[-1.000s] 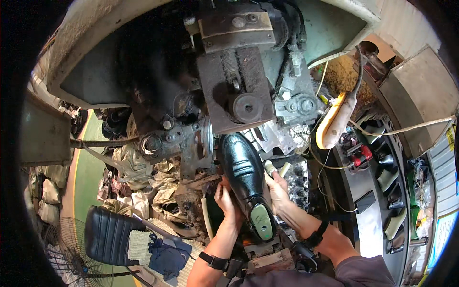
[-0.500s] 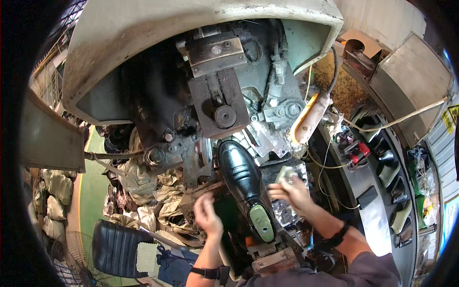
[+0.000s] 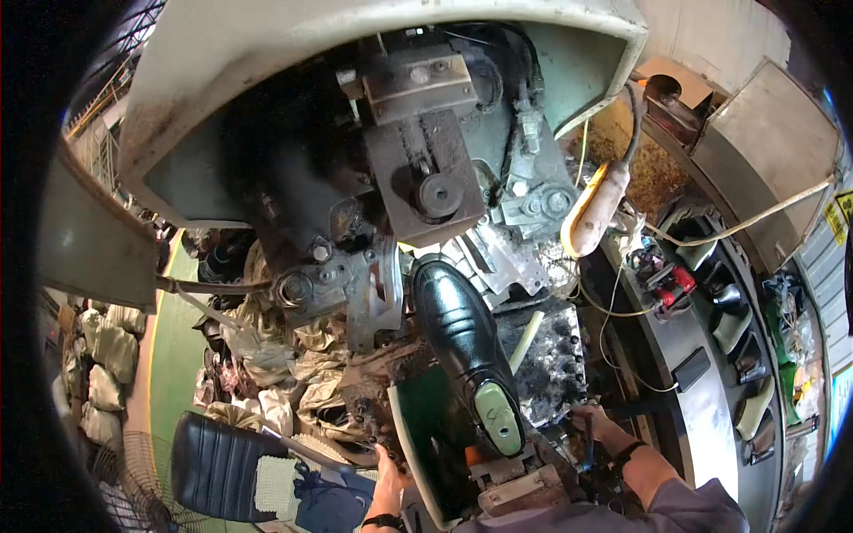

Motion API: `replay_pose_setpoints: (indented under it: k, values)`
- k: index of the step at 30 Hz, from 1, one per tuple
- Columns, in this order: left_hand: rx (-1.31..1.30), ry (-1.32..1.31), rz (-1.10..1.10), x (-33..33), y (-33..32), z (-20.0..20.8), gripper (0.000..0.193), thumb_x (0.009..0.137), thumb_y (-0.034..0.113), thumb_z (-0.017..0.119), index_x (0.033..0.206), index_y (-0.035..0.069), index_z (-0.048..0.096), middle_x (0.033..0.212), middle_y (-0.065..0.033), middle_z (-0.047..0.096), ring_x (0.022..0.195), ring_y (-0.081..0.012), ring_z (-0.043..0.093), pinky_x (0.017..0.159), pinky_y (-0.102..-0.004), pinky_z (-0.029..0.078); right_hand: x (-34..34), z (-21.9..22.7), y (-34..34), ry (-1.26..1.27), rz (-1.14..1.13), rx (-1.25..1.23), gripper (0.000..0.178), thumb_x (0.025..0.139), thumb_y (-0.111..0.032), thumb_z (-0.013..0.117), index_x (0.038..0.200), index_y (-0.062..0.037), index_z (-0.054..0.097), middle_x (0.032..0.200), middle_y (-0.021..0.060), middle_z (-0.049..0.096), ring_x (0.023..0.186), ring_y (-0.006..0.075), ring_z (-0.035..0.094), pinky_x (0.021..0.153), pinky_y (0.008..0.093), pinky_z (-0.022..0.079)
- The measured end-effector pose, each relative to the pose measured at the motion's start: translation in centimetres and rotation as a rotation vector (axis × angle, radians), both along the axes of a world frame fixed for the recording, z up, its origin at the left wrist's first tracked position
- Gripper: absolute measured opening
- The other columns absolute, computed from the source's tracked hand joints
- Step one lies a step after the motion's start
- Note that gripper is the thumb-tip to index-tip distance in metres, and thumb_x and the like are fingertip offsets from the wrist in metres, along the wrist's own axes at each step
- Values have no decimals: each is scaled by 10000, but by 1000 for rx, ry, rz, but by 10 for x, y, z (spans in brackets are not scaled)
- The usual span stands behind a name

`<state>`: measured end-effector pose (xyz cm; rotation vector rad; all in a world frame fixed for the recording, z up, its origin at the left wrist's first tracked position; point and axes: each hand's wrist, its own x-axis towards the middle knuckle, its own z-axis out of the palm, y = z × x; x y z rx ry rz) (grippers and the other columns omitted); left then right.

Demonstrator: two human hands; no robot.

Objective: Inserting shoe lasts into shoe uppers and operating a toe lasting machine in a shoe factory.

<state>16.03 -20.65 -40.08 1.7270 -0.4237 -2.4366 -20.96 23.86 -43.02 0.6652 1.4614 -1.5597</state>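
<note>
I have the two arms spread, with the hands well apart and low, close to the torso. The left hand point(image 3: 387, 478) points forward, fingers ahead of the wrist; I cannot tell how far they are closed. The right forearm point(image 3: 656, 477) slants inward to the right hand point(image 3: 599, 423), which reaches slightly farther forward, its fingers bent and partly hidden from me. Dark bands point(image 3: 382, 521) circle both wrists point(image 3: 618, 441).
</note>
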Motion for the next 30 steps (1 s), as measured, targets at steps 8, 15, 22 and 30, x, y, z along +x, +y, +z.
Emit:
replay_pose_setpoints:
  k: [8, 15, 22, 30]
  values:
    - [-2241, -448, -675, -44, 51, 239, 168, 800, 158, 664, 946, 82, 699, 912, -97, 640, 907, -243, 604, 807, -419, 374, -3, 83, -70, 146, -61, 113, 167, 954, -151, 613, 1054, -18, 622, 613, 67, 510, 468, 182, 469, 425, 349, 327]
    - [-1866, -602, -1164, -61, 69, 159, 586, 742, 511, 751, 1040, 39, 571, 928, -159, 580, 945, -320, 588, 755, -468, 505, 6, 92, -63, 582, 134, 298, 149, 784, -1, 643, 904, -44, 567, 607, 49, 517, 513, 166, 535, 439, 329, 395]
    - [-1187, -338, -641, -31, 109, 183, 734, 642, 293, 784, 1326, 198, 538, 1057, -196, 699, 1002, -356, 671, 885, -443, 533, 10, 114, -44, 400, 92, 128, 529, 825, -11, 661, 1254, -136, 377, 914, 7, 525, 637, 187, 560, 649, 417, 500]
    - [-1363, -59, -32, 84, 85, 329, 586, 620, 261, 917, 1118, 74, 671, 998, -52, 661, 886, -156, 634, 820, -305, 525, 78, 285, -101, 1074, -1, -182, 283, 903, -36, 638, 1155, 67, 561, 685, 12, 585, 598, 94, 540, 569, 269, 452]
